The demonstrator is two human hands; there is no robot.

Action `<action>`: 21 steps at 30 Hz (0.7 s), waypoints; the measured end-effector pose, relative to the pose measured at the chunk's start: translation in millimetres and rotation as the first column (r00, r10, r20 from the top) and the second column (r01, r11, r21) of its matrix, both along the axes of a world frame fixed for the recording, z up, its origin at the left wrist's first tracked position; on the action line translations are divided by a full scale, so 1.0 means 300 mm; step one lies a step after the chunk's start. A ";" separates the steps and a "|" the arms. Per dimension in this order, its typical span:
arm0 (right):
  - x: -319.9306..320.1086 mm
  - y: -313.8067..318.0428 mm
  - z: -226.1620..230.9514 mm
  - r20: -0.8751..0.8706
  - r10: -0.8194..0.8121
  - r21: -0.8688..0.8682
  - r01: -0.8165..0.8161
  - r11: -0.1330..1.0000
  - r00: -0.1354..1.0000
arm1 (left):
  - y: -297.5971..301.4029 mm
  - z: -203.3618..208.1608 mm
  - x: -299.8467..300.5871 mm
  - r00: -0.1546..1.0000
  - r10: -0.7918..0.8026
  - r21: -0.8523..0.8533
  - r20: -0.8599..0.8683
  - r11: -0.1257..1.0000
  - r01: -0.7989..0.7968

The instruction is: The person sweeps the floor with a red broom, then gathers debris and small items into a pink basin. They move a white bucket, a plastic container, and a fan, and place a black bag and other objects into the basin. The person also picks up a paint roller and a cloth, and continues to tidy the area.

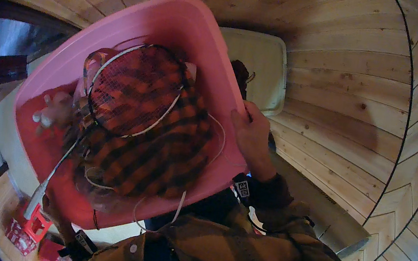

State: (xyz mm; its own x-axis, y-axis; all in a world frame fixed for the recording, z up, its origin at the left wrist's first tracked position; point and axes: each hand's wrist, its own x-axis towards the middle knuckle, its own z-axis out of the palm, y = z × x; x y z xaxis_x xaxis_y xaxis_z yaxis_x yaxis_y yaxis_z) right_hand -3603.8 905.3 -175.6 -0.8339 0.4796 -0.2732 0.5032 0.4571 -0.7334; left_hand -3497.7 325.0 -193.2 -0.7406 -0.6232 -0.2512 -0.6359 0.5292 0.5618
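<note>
A large pink plastic tub point(181, 10) is tilted in front of me. My right hand point(252, 137) grips its right rim, with the fingers wrapped over the edge. At the lower left, my left hand point(52, 212) holds the tub's near edge, its fingers partly hidden. Inside lies a bunched red-and-black plaid cloth point(156, 160), with a badminton racket point(136, 90) resting on top. The racket's white handle point(36, 199) sticks out past the rim near my left hand. A small pale plush toy point(54, 113) sits at the left, and a thin white cord point(223, 138) loops along the right side.
A cream lid or container point(261, 68) stands behind the tub against a wooden plank wall point(346, 81). To the right runs a grey-brown ledge point(312, 200). Red items, among them a small red plastic stool-like frame point(37, 225), lie on the wooden floor at lower left.
</note>
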 end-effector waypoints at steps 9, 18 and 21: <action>0.046 0.153 -0.121 -0.040 0.148 -0.260 -0.153 0.953 0.988 | 0.088 0.025 -0.022 0.980 0.194 0.046 -0.052 0.980 -0.191; -0.215 0.449 -0.836 0.222 0.494 0.301 -0.541 0.785 0.841 | -0.013 -0.051 0.017 0.980 0.182 -0.075 -0.086 0.979 -0.188; -0.216 0.348 -1.010 0.458 0.371 0.413 -0.562 0.717 0.808 | -0.023 -0.035 0.020 0.983 0.177 -0.109 -0.056 0.977 -0.182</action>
